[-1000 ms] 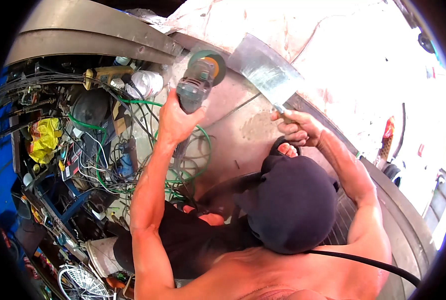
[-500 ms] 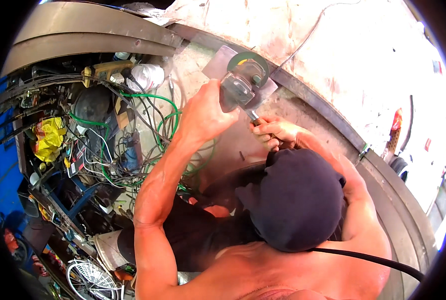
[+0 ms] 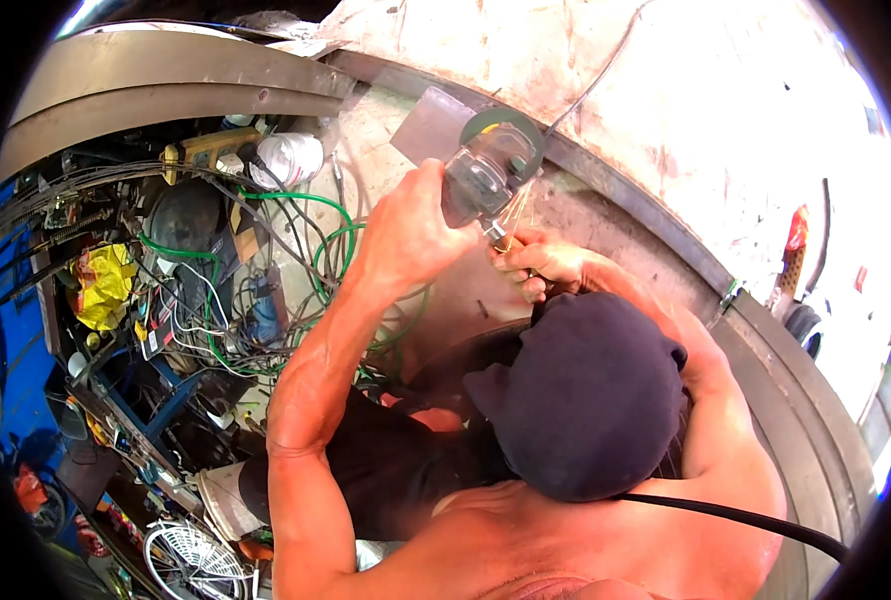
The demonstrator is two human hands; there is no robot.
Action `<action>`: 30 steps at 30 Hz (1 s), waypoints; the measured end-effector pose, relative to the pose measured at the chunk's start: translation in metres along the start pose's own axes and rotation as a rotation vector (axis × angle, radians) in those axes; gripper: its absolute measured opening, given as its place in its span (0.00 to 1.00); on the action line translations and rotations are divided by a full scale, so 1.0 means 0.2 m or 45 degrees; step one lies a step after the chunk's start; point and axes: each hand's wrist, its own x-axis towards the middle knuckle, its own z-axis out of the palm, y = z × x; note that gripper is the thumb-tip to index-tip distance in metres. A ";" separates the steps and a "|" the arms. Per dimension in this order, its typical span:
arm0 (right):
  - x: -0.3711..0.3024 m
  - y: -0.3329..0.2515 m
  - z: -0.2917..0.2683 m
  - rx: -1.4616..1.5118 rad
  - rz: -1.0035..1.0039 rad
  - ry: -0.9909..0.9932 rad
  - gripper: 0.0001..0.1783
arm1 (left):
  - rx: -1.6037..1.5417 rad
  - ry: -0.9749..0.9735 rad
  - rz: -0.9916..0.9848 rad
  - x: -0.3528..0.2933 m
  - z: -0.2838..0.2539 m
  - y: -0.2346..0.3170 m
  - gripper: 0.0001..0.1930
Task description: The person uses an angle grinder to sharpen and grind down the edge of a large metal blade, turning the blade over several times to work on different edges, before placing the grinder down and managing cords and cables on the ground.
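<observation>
My left hand is wrapped round the body of an angle grinder, which has a green-rimmed round disc at its far side. Between the grinder and my right hand, a short shiny metal piece shows at my right fingertips. These fingers are pinched together, and the piece's lower end is hidden in them. Thin orange sparks streak between the grinder and my right hand. A flat grey metal plate lies just beyond the grinder. Between my arms bulges a rounded dark cloth-covered shape.
Tangled cables and a green hose spread over the floor at left, beside a white bundle and a yellow bag. A white bicycle-like wheel stands lower left. A raised metal edge curves beyond my hands.
Orange sparks now show beside the metal piece. The grinder and my right hand have shifted slightly; both hands keep their grip.
</observation>
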 end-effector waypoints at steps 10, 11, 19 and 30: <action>-0.03 0.05 -0.09 -0.376 -0.063 -0.083 0.14 | 0.009 0.138 -0.078 0.11 -0.08 -0.17 0.32; -0.03 0.06 -0.11 -0.376 -0.062 -0.080 0.14 | 0.007 0.137 -0.077 0.14 -0.09 -0.21 0.32; -0.07 0.15 -0.16 -0.544 0.089 -0.043 0.17 | 0.033 0.446 -0.263 0.27 -0.22 -0.46 0.32; -0.04 0.11 -0.13 -0.260 0.037 0.031 0.16 | -0.304 0.144 -0.145 0.12 -0.10 -0.42 0.33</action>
